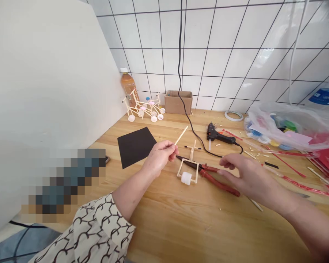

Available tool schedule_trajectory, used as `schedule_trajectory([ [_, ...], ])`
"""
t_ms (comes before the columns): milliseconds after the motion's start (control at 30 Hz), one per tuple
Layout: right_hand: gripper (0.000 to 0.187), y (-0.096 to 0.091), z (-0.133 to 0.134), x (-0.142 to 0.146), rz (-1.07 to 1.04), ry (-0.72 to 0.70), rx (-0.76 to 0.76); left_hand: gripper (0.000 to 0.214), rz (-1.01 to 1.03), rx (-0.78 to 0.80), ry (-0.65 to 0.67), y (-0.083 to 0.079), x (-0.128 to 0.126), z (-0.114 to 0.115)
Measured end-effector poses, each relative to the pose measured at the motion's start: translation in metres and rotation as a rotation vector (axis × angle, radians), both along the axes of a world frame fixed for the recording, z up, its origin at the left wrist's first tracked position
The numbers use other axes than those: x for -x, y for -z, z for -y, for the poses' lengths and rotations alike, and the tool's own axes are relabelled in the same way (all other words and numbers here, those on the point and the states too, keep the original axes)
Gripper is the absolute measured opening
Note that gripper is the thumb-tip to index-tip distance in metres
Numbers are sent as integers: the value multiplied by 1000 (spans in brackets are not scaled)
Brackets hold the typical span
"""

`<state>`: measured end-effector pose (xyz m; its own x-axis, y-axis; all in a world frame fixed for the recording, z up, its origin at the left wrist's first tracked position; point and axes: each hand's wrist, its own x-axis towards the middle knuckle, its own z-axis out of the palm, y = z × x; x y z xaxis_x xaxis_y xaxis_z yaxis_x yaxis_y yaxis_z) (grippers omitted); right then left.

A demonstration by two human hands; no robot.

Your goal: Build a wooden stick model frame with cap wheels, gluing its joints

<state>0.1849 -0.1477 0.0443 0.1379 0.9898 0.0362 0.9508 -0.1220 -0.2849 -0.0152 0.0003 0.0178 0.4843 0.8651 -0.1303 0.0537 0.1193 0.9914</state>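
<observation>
The left hand (pixel 160 155) is raised above the desk (pixel 181 226), pinching a thin wooden stick (pixel 181 135) that slants up and right. The right hand (pixel 246 175) hovers open, palm down, over the red-handled pliers (pixel 208 173), just right of the small stick frame (pixel 188 171).

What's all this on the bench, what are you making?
A person is at a wooden table doing small stick craft. The left hand pinches a thin wooden stick held up above the table. The right hand hovers open over the red-handled pliers, which lie beside a small stick frame with a white wheel. Behind them lie a black glue gun and a black sheet; finished stick models stand by the wall.
</observation>
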Motion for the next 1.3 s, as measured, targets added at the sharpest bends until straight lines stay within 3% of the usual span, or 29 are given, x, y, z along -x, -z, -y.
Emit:
schedule_trajectory([
  [100, 25, 2, -4, 12, 20, -95, 67, 13, -40, 20, 49, -3, 3, -2],
  [233, 31, 16, -1, 10, 22, -110, 96, 13, -68, 55, 132, -8, 8, -4],
  [500, 31, 36, -2, 8, 47, -130, 38, 10, -182, 6, 90, -5, 16, 0],
  [700, 33, 35, 0, 12, 40, -126, -15, 19, -530, -274, 155, 0, 12, 12],
  [1000, 30, 28, -1, 19, 61, -116, 52, 21, -652, -352, 162, 10, 2, 16],
  [1300, 27, 24, 0, 22, 19, -148, 2, 25, -687, -370, 120, 8, 1, 17],
])
